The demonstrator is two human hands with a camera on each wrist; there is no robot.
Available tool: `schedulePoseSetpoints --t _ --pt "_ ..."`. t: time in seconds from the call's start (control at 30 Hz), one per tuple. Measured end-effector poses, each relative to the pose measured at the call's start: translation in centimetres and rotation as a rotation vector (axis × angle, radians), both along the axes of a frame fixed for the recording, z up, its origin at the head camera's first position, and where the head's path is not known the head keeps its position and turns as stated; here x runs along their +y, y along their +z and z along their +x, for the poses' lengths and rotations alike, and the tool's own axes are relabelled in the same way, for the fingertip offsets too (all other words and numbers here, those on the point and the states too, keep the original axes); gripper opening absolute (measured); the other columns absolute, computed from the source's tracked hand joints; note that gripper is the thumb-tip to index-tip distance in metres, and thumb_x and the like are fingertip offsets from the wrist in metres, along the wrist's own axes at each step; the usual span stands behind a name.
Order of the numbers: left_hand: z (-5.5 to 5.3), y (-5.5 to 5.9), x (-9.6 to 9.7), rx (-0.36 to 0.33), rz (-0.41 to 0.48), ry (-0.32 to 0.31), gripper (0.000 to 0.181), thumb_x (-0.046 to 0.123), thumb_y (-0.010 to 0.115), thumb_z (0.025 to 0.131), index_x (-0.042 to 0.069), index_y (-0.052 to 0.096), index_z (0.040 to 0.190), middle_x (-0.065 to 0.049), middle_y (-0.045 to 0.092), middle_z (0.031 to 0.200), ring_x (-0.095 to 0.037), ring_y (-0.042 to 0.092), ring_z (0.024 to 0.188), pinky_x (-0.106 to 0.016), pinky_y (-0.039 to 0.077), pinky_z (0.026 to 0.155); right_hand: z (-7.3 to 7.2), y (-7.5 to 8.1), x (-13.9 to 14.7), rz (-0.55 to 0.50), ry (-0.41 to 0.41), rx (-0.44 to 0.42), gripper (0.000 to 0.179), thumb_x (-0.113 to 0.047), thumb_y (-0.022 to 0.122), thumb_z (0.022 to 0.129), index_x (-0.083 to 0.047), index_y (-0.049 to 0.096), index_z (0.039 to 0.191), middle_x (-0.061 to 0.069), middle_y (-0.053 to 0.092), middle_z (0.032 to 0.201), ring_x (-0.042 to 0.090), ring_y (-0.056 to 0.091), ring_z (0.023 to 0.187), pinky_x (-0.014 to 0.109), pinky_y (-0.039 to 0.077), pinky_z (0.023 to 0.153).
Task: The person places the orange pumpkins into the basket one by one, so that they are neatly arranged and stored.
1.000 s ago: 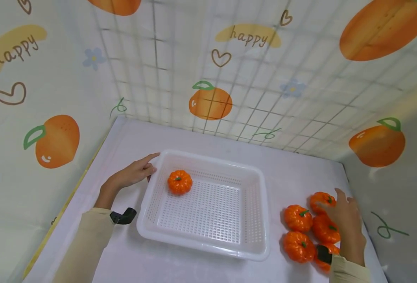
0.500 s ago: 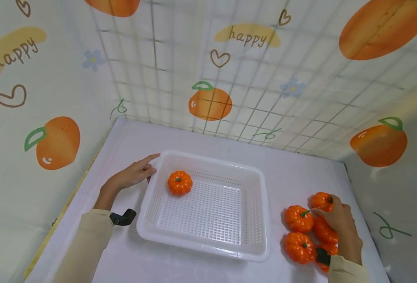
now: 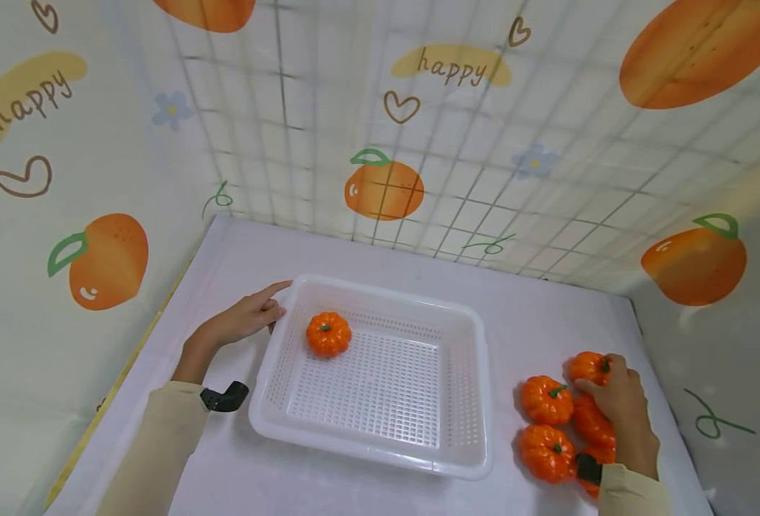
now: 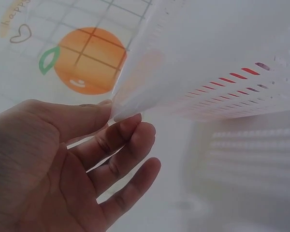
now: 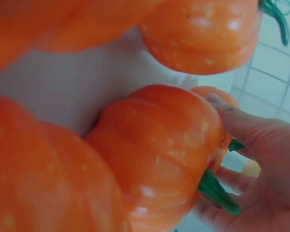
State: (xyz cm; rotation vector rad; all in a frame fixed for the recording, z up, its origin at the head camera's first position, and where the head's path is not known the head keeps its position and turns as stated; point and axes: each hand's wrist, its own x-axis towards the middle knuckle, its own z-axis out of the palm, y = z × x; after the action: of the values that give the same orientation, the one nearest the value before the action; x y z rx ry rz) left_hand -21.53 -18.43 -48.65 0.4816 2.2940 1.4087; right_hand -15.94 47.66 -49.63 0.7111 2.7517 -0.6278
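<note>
Right grip (image 3: 621, 398) around back-right pumpkin (image 3: 586, 366)

Right hand (image 3: 625, 395): formerly raised by the farthest orange pumpkin (image 3: 588, 367); now lowered, thumb and fingers curled about it.

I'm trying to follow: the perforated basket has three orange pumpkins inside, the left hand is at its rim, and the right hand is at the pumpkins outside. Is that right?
Not quite: the head view shows one orange pumpkin inside the perforated basket, not three. The left hand is at its rim, and the right hand is at the pumpkins outside.
</note>
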Motion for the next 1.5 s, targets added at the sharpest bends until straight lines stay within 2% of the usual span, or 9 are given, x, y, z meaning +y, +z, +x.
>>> schedulePoseSetpoints --t 0.23,0.5,0.67,0.93,1.2,1.5 --pt "0.0 0.2 0.0 -0.002 0.006 0.000 0.058 0.019 0.045 0.107 0.008 0.020 0.159 -0.008 0.064 0.091 -0.023 0.060 0.087 -0.057 0.032 0.104 0.2 0.7 -0.4 -0.007 -0.028 -0.018 0.099 -0.038 0.068 0.095 -0.001 0.002 0.157 0.042 0.013 0.146 0.061 0.024 0.127 0.076 0.027 0.097" --pt "0.0 0.4 0.1 0.010 0.003 -0.002 0.058 0.018 0.046 0.107 0.007 0.021 0.158 -0.009 0.063 0.090 -0.023 0.059 0.086 -0.056 0.034 0.102 0.4 0.9 -0.6 -0.011 -0.029 0.050 0.097 -0.037 0.067 0.095 -0.001 0.002 0.157 0.041 0.009 0.150 0.063 0.022 0.128 0.076 0.025 0.099" --pt "0.1 0.6 0.1 0.010 0.003 -0.004 0.059 0.018 0.046 0.107 0.007 0.020 0.158 -0.009 0.063 0.090 -0.023 0.058 0.087 -0.055 0.034 0.101 0.1 1.6 -1.2 0.000 -0.006 0.124 0.092 -0.032 0.066 0.097 0.000 0.004 0.157 0.041 0.009 0.150 0.062 0.021 0.130 0.075 0.022 0.101" --pt "0.1 0.6 0.1 0.000 -0.007 -0.004 0.059 0.018 0.045 0.107 0.007 0.019 0.159 -0.009 0.063 0.090 -0.024 0.058 0.087 -0.056 0.034 0.103 -0.5 3.0 -3.2 0.002 0.019 0.186 0.086 -0.028 0.064 0.098 -0.001 0.007 0.157 0.039 0.009 0.152 0.060 0.020 0.133 0.075 0.023 0.101" --pt "0.0 0.4 0.1 0.005 -0.005 -0.007 0.058 0.017 0.045 0.107 0.006 0.019 0.158 -0.009 0.062 0.089 -0.024 0.058 0.087 -0.056 0.034 0.101 -1.4 4.7 -5.5 0.040 0.136 0.304 0.080 -0.019 0.066 0.097 0.004 0.015 0.155 0.043 0.018 0.145 0.062 0.028 0.124 0.075 0.028 0.097" --pt "-0.1 0.0 0.1 -0.004 -0.021 -0.003 0.058 0.020 0.045 0.108 0.009 0.020 0.159 -0.008 0.062 0.090 -0.024 0.058 0.090 -0.057 0.033 0.104 -2.2 7.5 -9.7 -0.014 0.226 0.335 0.079 -0.017 0.066 0.097 0.002 0.017 0.156 0.042 0.015 0.148 0.063 0.030 0.123 0.075 0.034 0.092"
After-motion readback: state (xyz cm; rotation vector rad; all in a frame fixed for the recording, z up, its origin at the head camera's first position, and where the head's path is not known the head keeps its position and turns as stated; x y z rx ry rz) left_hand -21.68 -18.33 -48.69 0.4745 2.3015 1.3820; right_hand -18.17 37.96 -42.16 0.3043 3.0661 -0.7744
